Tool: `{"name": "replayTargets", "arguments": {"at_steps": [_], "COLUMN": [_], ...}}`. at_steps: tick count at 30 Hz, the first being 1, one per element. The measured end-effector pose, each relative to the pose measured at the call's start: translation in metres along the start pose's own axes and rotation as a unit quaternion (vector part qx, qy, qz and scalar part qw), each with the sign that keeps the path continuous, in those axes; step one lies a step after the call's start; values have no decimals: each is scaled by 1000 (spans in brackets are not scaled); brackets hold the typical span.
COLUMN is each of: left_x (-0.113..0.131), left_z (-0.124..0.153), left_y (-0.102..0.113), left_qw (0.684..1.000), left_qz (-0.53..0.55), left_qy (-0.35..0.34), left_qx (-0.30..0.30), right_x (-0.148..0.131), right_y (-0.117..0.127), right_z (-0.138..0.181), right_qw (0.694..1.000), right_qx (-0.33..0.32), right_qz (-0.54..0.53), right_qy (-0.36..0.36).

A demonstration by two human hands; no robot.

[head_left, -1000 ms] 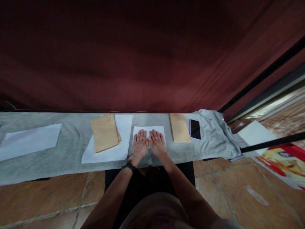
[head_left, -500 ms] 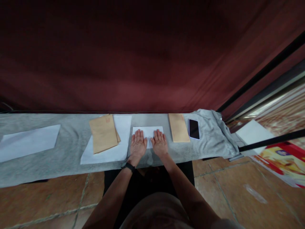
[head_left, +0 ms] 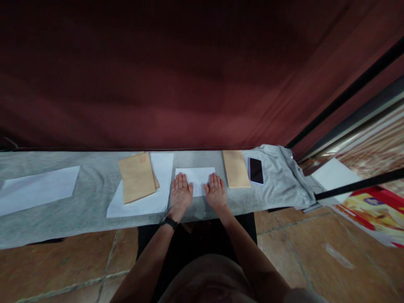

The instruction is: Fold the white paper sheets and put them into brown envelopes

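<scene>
A folded white sheet of paper (head_left: 196, 176) lies on the grey cloth-covered bench (head_left: 88, 202) right before me. My left hand (head_left: 180, 194) lies flat on its left end, fingers stretched out, with a black band on the wrist. My right hand (head_left: 216, 193) lies flat on its right end, fingers also straight. Neither hand grips anything.
To the left, brown envelopes (head_left: 137, 176) rest on a large white sheet (head_left: 151, 198); farther left lies another white sheet (head_left: 36, 189). A brown envelope (head_left: 236, 169) and a black phone (head_left: 256, 171) lie to the right. A dark red curtain (head_left: 176, 75) hangs behind.
My two hands have slid apart along the white paper, the left one leftward and the right one rightward, baring its middle.
</scene>
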State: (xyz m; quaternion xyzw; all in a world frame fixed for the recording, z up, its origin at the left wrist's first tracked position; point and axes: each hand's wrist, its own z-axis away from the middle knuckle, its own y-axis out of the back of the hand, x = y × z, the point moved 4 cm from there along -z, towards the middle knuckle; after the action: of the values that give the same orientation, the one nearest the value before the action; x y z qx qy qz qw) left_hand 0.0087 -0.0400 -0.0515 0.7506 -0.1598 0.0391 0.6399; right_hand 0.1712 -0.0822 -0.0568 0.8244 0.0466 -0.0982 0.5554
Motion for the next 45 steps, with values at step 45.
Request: {"name": "replayTargets", "arguments": {"at_steps": [45], "left_x": [-2], "left_z": [19], "left_y": [7], "left_qw": [997], "left_qz": [22], "left_qy": [19], "left_qx": [69], "right_x": [18], "right_y": [14], "right_z": [25], "right_qw": [999], "right_qx": [-2], "right_qz": [-5], "right_qy": [-44]}}
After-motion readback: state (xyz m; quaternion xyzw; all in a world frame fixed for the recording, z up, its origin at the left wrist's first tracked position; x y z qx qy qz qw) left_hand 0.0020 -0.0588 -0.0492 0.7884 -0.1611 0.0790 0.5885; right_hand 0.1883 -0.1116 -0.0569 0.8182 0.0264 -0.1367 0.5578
